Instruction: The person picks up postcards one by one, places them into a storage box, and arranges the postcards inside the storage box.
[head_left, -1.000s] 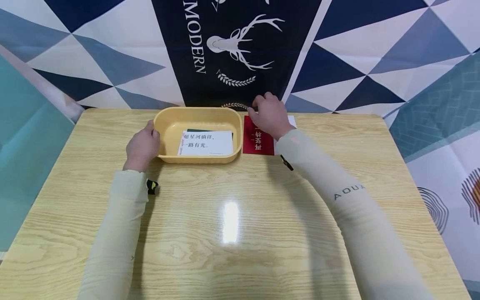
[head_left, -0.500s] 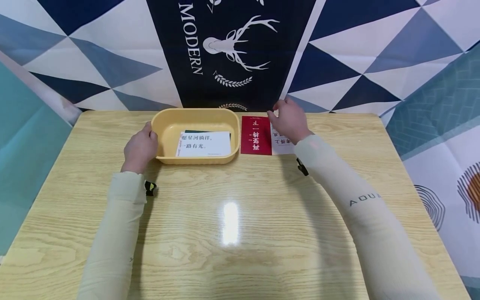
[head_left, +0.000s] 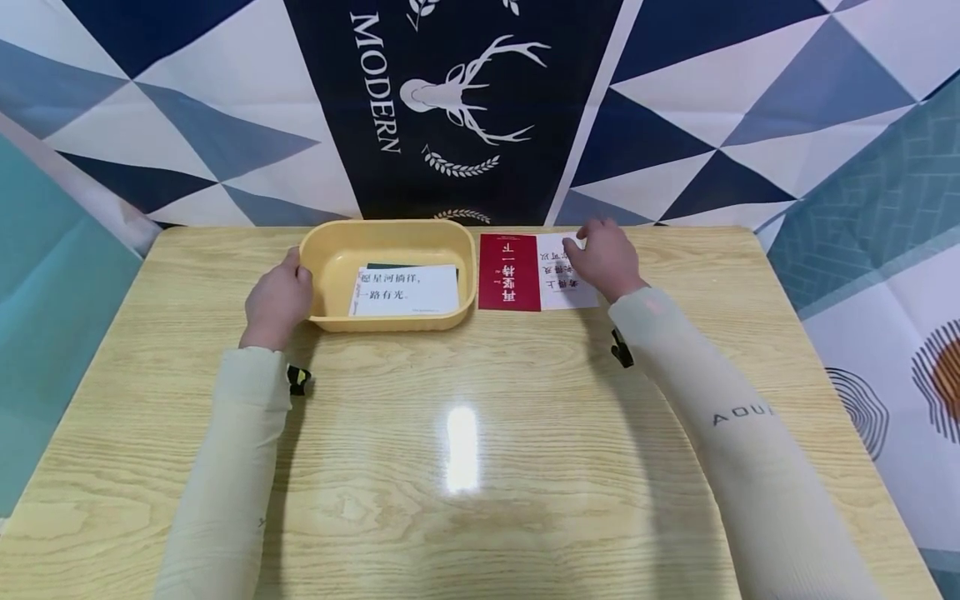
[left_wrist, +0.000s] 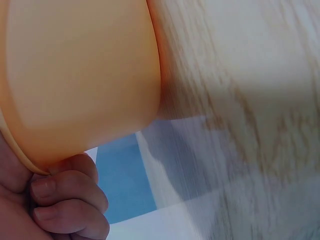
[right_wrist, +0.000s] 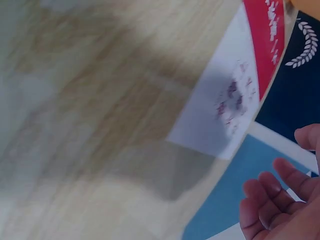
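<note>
My left hand [head_left: 279, 298] grips the left end of a yellow plastic basin [head_left: 390, 323]; in the left wrist view its fingers curl at the basin's rim. Inside the basin lies a white card with black lettering [head_left: 408, 292], over a dark green card that shows only along its far edge. To the right of the basin, a red card [head_left: 510, 275] and a white printed card [head_left: 555, 296] lie side by side on the table. My right hand [head_left: 609, 260] hovers over the white card's right side, fingers loosely bent and holding nothing, as the right wrist view [right_wrist: 295, 200] confirms.
The wooden table [head_left: 375, 467] ends at the back against a patterned cloth [head_left: 480, 100] with a deer head and blue triangles. Teal cloth [head_left: 60, 317] hangs on the left side. A bright light reflection shows mid-table.
My right hand has moved right, from over the red card to the white card's right side, uncovering both cards. The left hand stays at the basin; the view shifts slightly.
</note>
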